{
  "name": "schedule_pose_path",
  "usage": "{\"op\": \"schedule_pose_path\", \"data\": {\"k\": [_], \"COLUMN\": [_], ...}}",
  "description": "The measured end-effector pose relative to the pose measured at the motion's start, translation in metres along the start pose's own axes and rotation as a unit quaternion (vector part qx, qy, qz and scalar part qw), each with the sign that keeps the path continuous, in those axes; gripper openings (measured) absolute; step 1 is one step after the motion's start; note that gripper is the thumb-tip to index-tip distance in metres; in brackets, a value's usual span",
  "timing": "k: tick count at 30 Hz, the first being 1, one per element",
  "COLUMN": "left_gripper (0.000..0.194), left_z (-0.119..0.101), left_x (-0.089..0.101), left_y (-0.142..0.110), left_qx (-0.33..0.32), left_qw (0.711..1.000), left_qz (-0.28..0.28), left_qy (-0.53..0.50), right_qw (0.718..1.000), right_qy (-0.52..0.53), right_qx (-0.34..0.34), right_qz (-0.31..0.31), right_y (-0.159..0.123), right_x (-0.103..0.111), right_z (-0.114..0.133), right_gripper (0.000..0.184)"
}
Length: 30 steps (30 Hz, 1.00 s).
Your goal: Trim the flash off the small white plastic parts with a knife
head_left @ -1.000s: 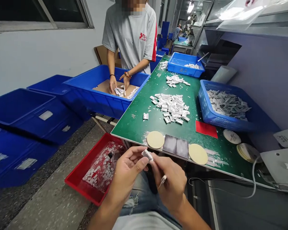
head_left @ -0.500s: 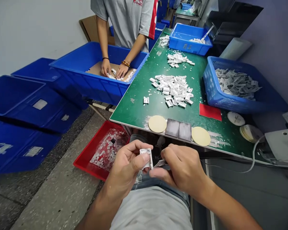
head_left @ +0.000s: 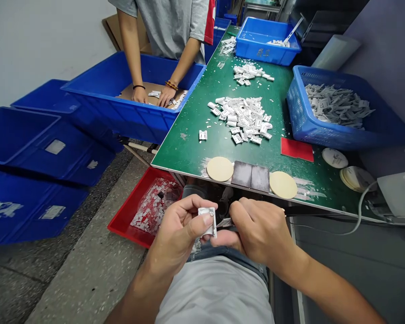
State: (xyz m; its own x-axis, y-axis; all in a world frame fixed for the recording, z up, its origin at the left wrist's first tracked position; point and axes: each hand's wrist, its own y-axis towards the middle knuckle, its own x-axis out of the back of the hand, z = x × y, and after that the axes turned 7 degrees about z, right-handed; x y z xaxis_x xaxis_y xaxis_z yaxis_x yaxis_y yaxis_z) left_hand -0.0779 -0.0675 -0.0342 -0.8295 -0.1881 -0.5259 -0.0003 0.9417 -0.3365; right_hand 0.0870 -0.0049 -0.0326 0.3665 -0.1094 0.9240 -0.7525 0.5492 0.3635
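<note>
**Off the near edge of the green desk (head_left: 185, 150), one small white part (head_left: 207, 216) in the left hand (head_left: 184, 227)**

Above the person's lap, the left hand pinches the part between thumb and fingers, its hollow side partly showing. Close on its right, the right hand (head_left: 258, 229) is curled around a thin blade-like tool (head_left: 227, 222), mostly hidden by the fingers; its visible end lies just beside the part, though whether they touch is hard to tell. The right thumb reaches to the part's lower edge.

Along the desk's edge sit two pale yellow discs (head_left: 220, 168), with two dark rectangles (head_left: 241, 174) between them. Behind these, a lone white piece (head_left: 203, 135) lies left of a loose heap of white pieces (head_left: 245, 119). To the right are a red sheet (head_left: 296, 149) and a blue basket (head_left: 299, 114) filled with more pieces.

Across the desk's left side, a co-worker (head_left: 170, 27) has both hands down inside a large blue bin (head_left: 138, 119). Below, a red tray (head_left: 128, 227) holds white scraps.
</note>
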Motion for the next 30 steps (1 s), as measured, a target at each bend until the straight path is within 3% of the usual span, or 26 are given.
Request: {"op": "schedule_pose_path", "data": {"k": [12,14,16,19,23,24,25,26,27,30], "left_gripper": [0.019,0.019,0.019,0.021,0.020,0.019,0.018,0.019,0.021,0.029], "left_z": [0.004,0.005,0.007,0.010,0.011,0.011,0.012,0.012,0.013,0.015], "left_x": [-0.001,-0.002,-0.003,-0.005,-0.007,-0.007,-0.007,-0.007,-0.007,-0.007], "left_y": [0.005,0.006,0.008,0.011,0.013,0.013,0.013,0.014,0.014,0.014], "left_qx": [0.003,-0.004,-0.028,-0.075,-0.095,-0.088,-0.080,-0.073,-0.069,-0.068], "left_qw": [1.000,1.000,0.999,0.992,0.989,0.991,0.992,0.994,0.995,0.996], "left_qz": [0.012,0.006,-0.012,-0.024,0.064,0.079,0.082,0.078,0.069,0.047], "left_qy": [0.000,0.011,0.040,0.103,0.089,0.071,0.051,0.034,0.021,0.027], "right_qw": [1.000,0.998,0.981,0.900,0.727,0.699,0.692,0.709,0.747,0.892], "right_qy": [0.003,0.063,0.193,0.425,0.644,0.670,0.674,0.658,0.621,0.433], "right_qx": [0.005,0.008,0.005,-0.065,-0.192,-0.197,-0.194,-0.183,-0.167,-0.100], "right_qz": [-0.019,-0.014,0.010,0.068,0.139,0.157,0.171,0.176,0.168,0.079], "right_y": [-0.008,-0.009,-0.011,-0.013,-0.015,-0.015,-0.016,-0.016,-0.016,-0.016], "right_x": [-0.005,-0.007,-0.010,-0.012,-0.011,-0.010,-0.008,-0.007,-0.006,-0.005], "right_z": [-0.005,-0.006,-0.006,-0.003,0.002,0.002,0.002,0.002,0.001,-0.002], "right_gripper": [0.057,0.057,0.053,0.038,0.031,0.033,0.034,0.034,0.033,0.042]}}
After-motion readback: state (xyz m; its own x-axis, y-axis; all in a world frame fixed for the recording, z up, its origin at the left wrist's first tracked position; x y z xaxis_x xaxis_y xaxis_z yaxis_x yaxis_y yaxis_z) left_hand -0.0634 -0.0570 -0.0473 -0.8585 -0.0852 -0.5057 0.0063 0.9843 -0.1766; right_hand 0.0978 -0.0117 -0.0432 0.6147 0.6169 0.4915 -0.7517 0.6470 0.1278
